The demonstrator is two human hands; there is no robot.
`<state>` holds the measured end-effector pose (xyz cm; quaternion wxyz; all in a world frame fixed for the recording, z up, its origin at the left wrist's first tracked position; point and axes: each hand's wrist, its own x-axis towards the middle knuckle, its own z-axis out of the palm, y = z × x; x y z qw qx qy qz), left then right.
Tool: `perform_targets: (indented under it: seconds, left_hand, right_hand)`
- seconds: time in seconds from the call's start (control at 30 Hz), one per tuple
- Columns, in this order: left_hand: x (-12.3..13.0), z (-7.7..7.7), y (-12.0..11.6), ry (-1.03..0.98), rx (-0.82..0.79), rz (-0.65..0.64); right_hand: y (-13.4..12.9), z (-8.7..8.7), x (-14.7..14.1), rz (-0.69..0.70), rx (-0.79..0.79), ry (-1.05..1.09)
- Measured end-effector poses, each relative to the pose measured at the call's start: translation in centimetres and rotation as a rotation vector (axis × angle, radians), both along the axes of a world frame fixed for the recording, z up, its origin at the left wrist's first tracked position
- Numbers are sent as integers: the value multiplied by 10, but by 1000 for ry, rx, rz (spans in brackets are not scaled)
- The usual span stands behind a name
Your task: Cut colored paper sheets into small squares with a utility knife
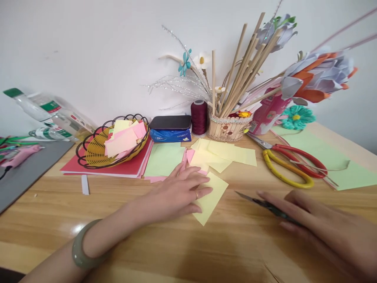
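My left hand [188, 188] lies with spread fingers on a yellow paper piece [213, 196], covering its left part. Held in my right hand [321, 228] is a small dark-handled knife [265, 204], its pointed blade aimed left, a short way from that paper. The knife's butt is hidden inside the hand. Just beyond my left fingertips are overlapping yellow paper pieces [232, 151], with pink paper [190, 156] showing under them. A light green sheet [163, 159] lies beside these, behind the left hand.
A woven basket [96, 151] of paper cuttings sits on red paper [76, 167]. Behind stand a blue tissue pack [171, 135] with a black phone [171, 122], maroon thread [199, 118] and a stick-filled pot [226, 127]. Large scissors [294, 165] lie at right, near a green sheet [353, 169].
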<state>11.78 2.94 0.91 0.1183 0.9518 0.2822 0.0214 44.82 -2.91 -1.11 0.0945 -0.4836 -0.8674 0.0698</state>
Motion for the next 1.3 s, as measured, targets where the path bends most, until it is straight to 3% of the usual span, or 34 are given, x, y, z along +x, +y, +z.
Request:
perform_targets:
  seconds: [0.17, 0.37, 0.43, 0.6, 0.77, 0.83, 0.9, 0.97, 1.03, 1.13, 1.23, 1.3]
  left_hand:
    - [14, 4, -6, 63, 92, -29]
    - [20, 1, -6, -58, -47, -80]
    - [21, 0, -3, -123, -107, -6]
    - [25, -3, 9, -137, -177, 364]
    - [30, 6, 18, -118, -313, 438]
    - [29, 17, 14, -227, -242, 459]
    - [26, 28, 5, -415, 17, 478]
    - [23, 33, -9, -494, 347, 400]
    - [21, 30, -21, -358, 460, 297]
    - [18, 17, -29, -79, 239, 202]
    - [14, 9, -24, -126, 38, 174]
    - [13, 7, -17, -213, 23, 145]
  right_hand:
    - [-17, -15, -8, 87, -136, -195]
    - [-21, -15, -6, 87, -112, -147]
    - [-19, -14, -6, 65, -95, -101]
    - [-17, -16, -6, 35, -76, -53]
    - [-17, -16, -5, 18, -2, -26]
    - [-18, -14, -5, -4, 33, -14]
    - [-18, -12, -4, -47, 45, -29]
    - [-18, -10, -3, -105, 52, -45]
    - [-17, -10, -4, -139, 59, -22]
    - [-18, -8, -6, -116, 36, 33]
    - [-22, -9, -7, -95, 24, 12]
    - [-27, -14, -8, -160, 100, -6]
